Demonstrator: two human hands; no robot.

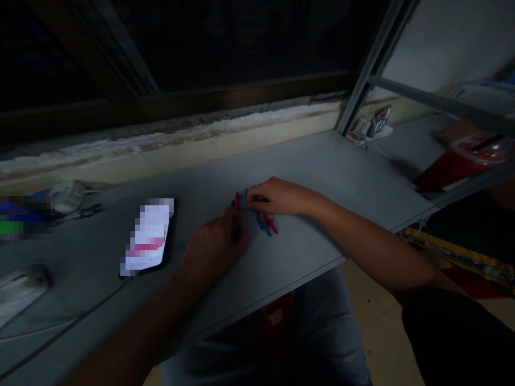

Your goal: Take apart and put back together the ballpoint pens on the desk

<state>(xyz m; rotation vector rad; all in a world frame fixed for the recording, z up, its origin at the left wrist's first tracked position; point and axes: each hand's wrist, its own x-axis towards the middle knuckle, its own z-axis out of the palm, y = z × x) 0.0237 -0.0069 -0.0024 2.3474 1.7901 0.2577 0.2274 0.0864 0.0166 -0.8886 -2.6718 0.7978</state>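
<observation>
On the grey desk [322,177], a phone [149,236] lies left of the hands. The left hand [213,249], fingers curled, pinches a small red plastic piece [236,201]. The right hand [277,197], half-closed, its hold unclear, lies just above blue-and-red pieces [266,223]. A lidded red cup [462,163] sits far right.

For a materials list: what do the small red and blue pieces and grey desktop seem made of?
The small red and blue pieces look like plastic, from their bright, even colour; blur hides detail. The grey desktop seems painted or laminated board, flat and smooth.
</observation>
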